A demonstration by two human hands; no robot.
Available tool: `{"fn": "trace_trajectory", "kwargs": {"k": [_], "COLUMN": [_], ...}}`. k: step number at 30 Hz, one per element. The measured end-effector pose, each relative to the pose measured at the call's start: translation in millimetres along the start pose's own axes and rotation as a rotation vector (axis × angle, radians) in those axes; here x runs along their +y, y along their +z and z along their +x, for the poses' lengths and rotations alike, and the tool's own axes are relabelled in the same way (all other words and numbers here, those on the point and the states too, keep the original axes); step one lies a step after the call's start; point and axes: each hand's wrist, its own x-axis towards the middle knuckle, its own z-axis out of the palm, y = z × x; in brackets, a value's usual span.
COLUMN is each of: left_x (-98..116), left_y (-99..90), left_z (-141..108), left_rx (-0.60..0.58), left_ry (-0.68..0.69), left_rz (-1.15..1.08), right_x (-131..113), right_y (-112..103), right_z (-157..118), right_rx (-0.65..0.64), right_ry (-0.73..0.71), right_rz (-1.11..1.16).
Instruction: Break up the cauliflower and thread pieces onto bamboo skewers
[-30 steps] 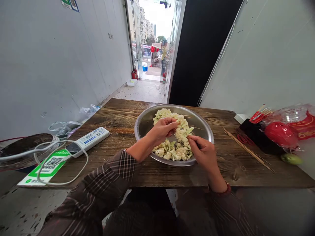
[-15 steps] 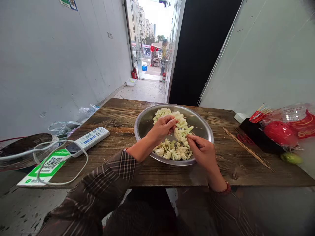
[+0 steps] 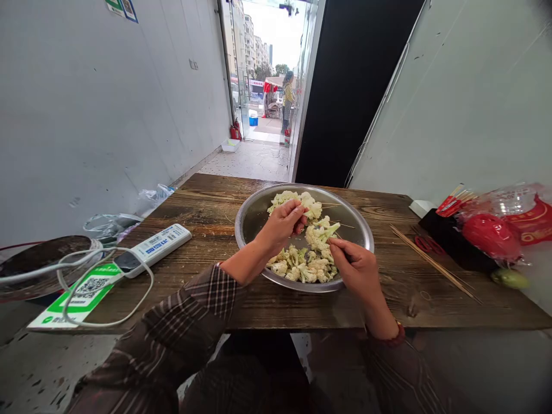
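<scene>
A wide steel bowl [image 3: 250,227] stands on the wooden table in front of me. In its near part lies a heap of cut cauliflower florets [image 3: 297,265]. Larger cauliflower pieces on thin wooden skewers [image 3: 331,205] rest toward the far side. My right hand [image 3: 356,264], over the bowl's right rim, pinches a cauliflower floret [image 3: 319,236] between thumb and fingers. Above the middle of the bowl, my left hand [image 3: 282,224] is closed, its fingertips pressed together beside the far cauliflower. What those fingers hold is hidden.
Loose skewers [image 3: 435,263] and red-handled scissors [image 3: 428,244] lie right of the bowl, by a black box [image 3: 452,244] and a red plastic-wrapped bundle [image 3: 491,236]. On the left are a white device [image 3: 157,248], a cable [image 3: 149,287] and a green QR card [image 3: 81,299].
My left hand has shifted slightly up and left, away from the floret at my right hand, which stays nearly in place. The floret tilts a little differently.
</scene>
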Motion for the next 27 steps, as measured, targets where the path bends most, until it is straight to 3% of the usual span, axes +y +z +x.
{"fn": "trace_trajectory", "kwargs": {"k": [13, 27], "left_x": [1.6, -1.3], "left_y": [-5.2, -5.9], "left_z": [4.5, 4.0], "left_rx": [0.035, -0.028], "left_ry": [-0.035, -0.074], "left_rz": [-0.268, -0.227], "right_x": [0.9, 1.3], "right_y": [1.2, 2.1], "right_z": [-0.4, 0.2], "right_rx": [-0.039, -0.029], "right_ry": [-0.004, 0.008], "right_rz": [0.007, -0.001]}}
